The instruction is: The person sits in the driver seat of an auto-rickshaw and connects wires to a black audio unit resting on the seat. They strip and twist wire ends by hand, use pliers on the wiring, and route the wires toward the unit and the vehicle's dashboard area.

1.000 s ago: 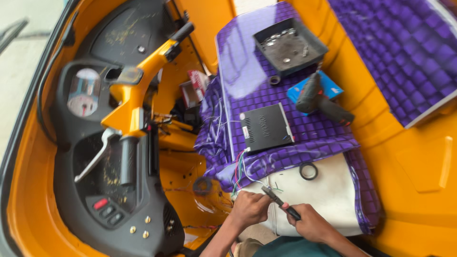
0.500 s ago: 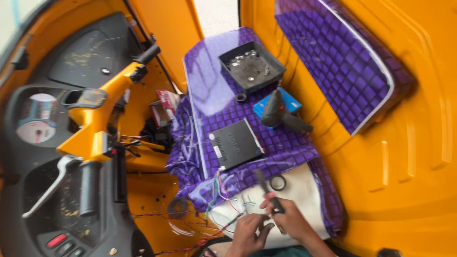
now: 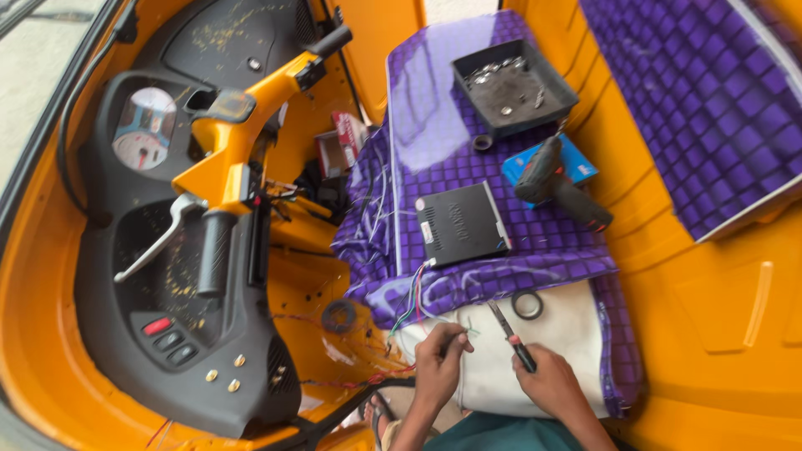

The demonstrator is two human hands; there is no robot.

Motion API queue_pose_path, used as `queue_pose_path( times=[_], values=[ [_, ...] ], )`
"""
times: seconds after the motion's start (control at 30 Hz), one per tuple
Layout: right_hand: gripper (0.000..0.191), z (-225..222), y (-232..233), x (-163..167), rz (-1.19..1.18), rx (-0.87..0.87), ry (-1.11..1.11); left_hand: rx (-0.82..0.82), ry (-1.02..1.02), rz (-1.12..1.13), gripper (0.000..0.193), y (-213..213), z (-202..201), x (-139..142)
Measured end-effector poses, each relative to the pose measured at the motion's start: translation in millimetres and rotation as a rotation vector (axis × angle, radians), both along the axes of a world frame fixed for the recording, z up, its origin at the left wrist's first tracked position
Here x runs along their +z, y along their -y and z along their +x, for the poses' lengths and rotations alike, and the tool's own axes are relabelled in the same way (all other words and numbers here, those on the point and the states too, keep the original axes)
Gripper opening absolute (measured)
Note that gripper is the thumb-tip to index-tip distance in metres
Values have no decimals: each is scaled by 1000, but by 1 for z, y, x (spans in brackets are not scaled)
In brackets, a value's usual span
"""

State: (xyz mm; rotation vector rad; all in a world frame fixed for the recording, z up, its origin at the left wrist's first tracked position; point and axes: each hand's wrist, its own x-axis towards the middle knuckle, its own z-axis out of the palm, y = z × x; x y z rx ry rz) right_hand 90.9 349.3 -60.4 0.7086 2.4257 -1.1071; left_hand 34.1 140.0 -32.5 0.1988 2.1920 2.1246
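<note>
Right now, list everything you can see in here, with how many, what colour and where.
Seat cover: one, purple quilted, over the seat.
Tray: one, black, holding small metal parts, far end of the seat.
Flat box: one, black, mid-seat, coloured wires trailing from it.
Power drill: one, black and red, lying on a blue box, right of the flat box.
Tape roll: one, black, on the white cloth.
Handlebar: one, orange with black grip, left.
Dashboard: one, black, with a dial, left.
Left hand: holds thin wires.
Right hand: grips a plier-like tool, red and black.
</note>
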Motion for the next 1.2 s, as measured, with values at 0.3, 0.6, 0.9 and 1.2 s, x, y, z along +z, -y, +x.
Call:
queue_pose_path(
  times=[0.3,0.6,0.9,1.2],
  values=[
    [37,-17,44,36,442,306,-546,-2,-138,-67,10,20,-5,2],
    [34,-98,80,17,-431,535,-737,38,-311,-188,20,36,-32,16],
    [12,-151,77,-10,-463,694,-555,663,342,26,27,133,-110,-97],
    [11,-218,68,-77,-596,597,-208,1342,626,171,19,252,-258,-185]
  ],
)
